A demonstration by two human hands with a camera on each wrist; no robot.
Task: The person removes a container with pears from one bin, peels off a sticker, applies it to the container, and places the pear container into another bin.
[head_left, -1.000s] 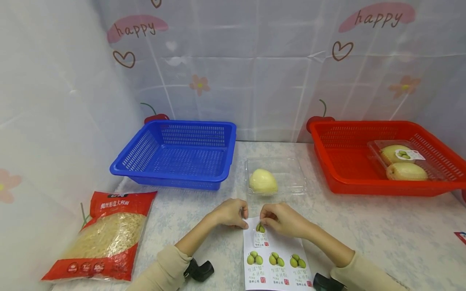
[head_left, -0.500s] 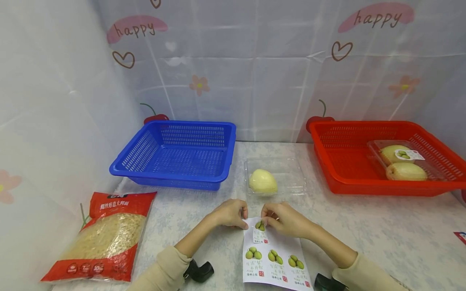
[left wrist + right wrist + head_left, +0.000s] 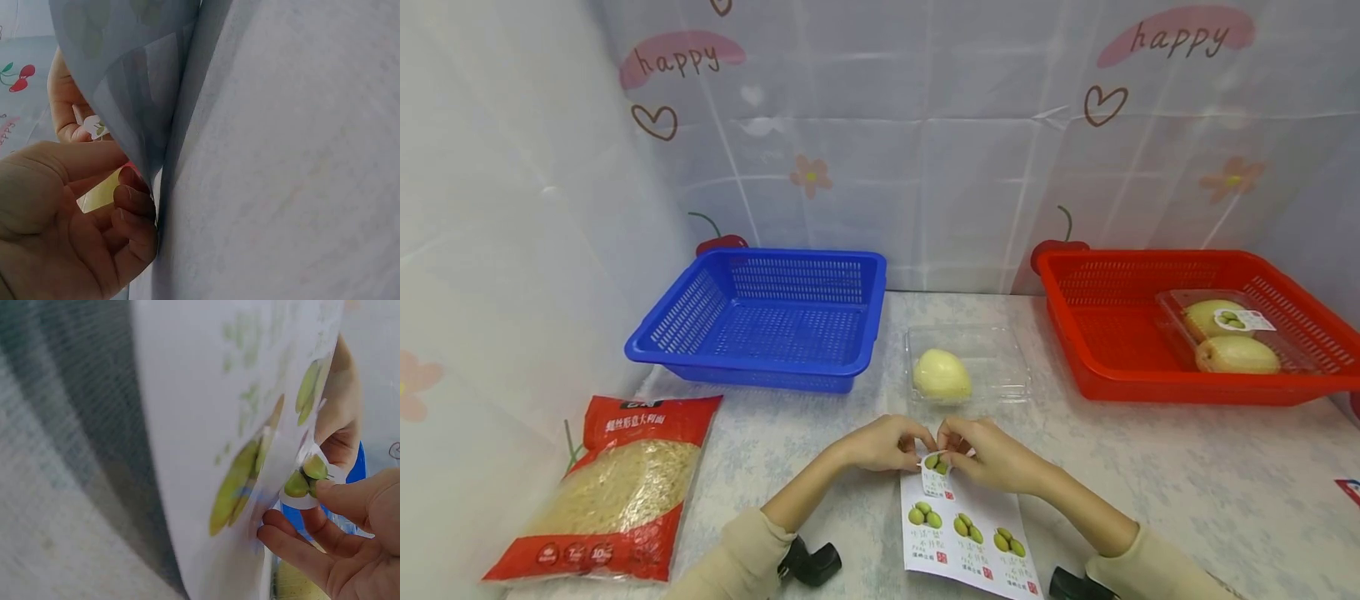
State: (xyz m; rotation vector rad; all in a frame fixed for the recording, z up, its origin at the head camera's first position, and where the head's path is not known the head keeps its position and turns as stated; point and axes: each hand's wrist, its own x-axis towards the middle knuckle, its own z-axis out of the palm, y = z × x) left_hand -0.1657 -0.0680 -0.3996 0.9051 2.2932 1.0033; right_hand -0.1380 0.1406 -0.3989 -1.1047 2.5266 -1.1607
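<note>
A white sticker sheet (image 3: 987,502) printed with green pears and handwriting-style text lies below both hands in the head view, its near end raised. My right hand (image 3: 989,454) pinches the top of one pear sticker (image 3: 936,483) between thumb and index finger. In the right wrist view, this sticker (image 3: 294,487) bends away from the sheet (image 3: 187,425). My left hand (image 3: 883,443) grips the sheet's upper left corner, close to the right fingertips. From the left wrist, the sheet's curled underside (image 3: 125,50) rises above my left fingers (image 3: 134,240).
Beyond the hands sits a clear plastic box (image 3: 996,358) with one pale yellow fruit (image 3: 942,377). A blue basket (image 3: 752,371) stands back left; a red basket (image 3: 1135,385) at right holds a labelled box of fruit (image 3: 1236,354). A pasta bag (image 3: 602,492) lies left.
My left hand has shifted slightly right, its fingertips now nearly meeting the right hand's. The sheet's near edge has risen, and the pinched sticker's top has come up farther from the sheet.
</note>
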